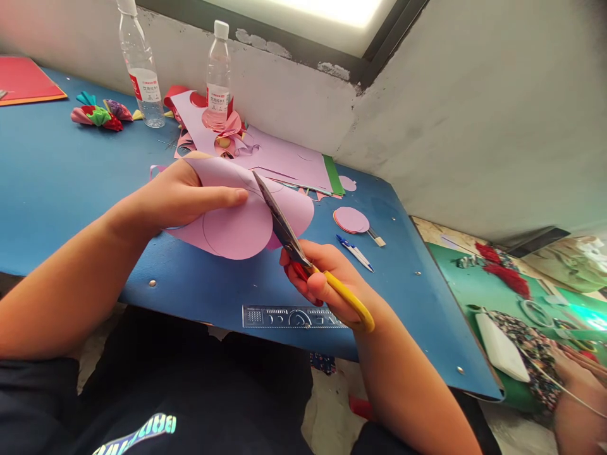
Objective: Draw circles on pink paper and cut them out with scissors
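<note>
Purple paper (239,229) in left hand (183,197); scissors (282,229) in right hand (334,273).

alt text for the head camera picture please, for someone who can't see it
A person's left hand holds lilac paper while the right hand holds yellow-handled scissors against it, above a blue table. Farther back are two water bottles and more coloured paper; a clear ruler lies near the front edge.
</note>
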A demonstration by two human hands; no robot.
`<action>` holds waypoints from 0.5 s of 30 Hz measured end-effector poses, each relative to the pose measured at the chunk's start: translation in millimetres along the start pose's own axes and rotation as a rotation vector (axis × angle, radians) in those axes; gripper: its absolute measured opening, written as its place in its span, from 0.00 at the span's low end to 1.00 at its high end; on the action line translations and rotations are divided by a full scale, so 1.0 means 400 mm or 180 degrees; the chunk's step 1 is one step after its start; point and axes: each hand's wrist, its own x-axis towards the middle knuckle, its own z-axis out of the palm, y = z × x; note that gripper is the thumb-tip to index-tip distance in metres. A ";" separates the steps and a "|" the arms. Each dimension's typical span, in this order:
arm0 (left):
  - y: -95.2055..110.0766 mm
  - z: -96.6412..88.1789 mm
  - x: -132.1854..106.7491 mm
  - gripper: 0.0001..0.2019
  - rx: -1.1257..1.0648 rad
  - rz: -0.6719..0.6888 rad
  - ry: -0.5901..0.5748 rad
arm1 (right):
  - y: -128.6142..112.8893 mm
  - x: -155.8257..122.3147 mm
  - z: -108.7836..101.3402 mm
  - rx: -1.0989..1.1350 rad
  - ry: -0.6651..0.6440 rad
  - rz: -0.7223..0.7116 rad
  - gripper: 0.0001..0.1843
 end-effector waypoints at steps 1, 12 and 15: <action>0.001 -0.001 0.000 0.20 -0.0013 -0.0014 -0.0006 | -0.002 0.000 -0.001 -0.0008 -0.0017 -0.0015 0.49; -0.007 -0.017 0.014 0.21 -0.0053 0.0087 -0.0114 | 0.009 0.002 -0.005 0.0079 -0.0109 -0.0192 0.45; -0.010 -0.020 0.015 0.22 -0.0125 0.0042 -0.0147 | 0.011 0.000 -0.008 0.0068 -0.0165 -0.0227 0.43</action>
